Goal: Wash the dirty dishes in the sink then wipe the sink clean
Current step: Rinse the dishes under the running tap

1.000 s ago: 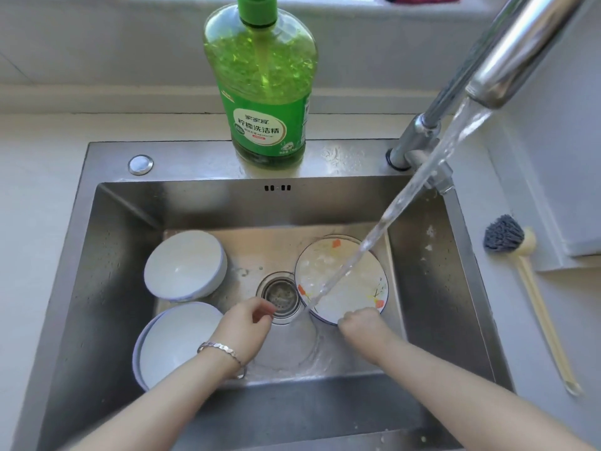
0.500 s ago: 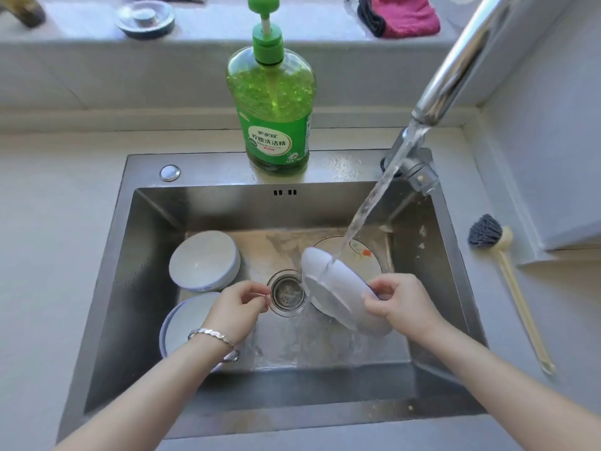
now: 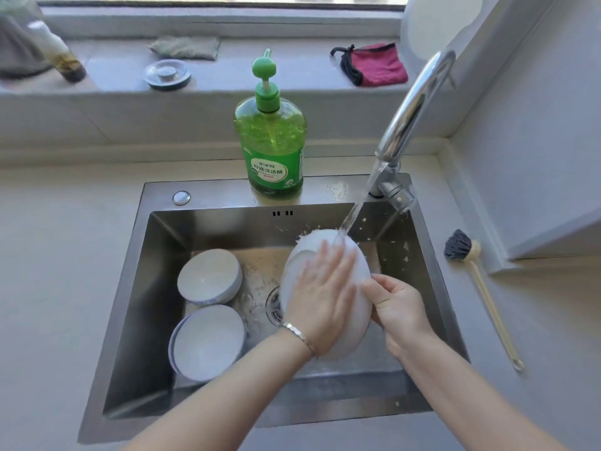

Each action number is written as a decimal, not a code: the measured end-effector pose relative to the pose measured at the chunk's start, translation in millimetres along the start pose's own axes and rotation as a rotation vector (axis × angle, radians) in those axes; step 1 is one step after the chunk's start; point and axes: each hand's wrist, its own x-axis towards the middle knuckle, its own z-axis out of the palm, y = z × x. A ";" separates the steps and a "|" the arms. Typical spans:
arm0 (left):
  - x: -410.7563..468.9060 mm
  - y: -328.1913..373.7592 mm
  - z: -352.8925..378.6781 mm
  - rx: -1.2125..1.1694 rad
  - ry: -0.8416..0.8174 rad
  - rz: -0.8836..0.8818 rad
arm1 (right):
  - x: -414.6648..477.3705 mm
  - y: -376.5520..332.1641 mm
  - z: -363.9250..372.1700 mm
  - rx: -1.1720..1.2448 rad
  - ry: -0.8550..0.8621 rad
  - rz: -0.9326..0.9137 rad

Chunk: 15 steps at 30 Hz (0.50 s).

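Since half a second ago the left hand [image 3: 322,294] has left the drain and now lies flat, fingers straight, on the round white plate [image 3: 305,255], raised under the tap's stream [image 3: 353,216]. The right hand [image 3: 400,307] grips its rim above the stainless steel sink [image 3: 136,320], near two pale bowls [image 3: 209,276].

Both of the person's forearms are bare from the wrists down to the lower edge of the view. Just behind the left hand [image 3: 320,288] a slim, silver-coloured bracelet [image 3: 299,336] circles the wrist. Its narrow band looks faceted and catches the light in small bright patches. The right hand [image 3: 398,307] and its wrist are bare as well; the left fingers are too blurred to show detail
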 end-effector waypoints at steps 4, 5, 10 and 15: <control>16.9 -7.3 -11.2 -0.209 0.088 -0.300 | -13.7 -7.6 5.9 0.005 -0.008 -0.071; 13.6 -1.5 -11.1 -0.222 0.101 -0.243 | -14.9 -10.5 5.8 0.003 -0.012 -0.085; 2.2 7.1 -8.6 -0.056 0.191 0.136 | -13.2 -23.0 -1.0 0.013 -0.032 -0.111; 43.3 -4.8 -14.6 -0.509 0.068 -0.432 | -9.2 -28.8 -1.2 0.054 0.004 -0.135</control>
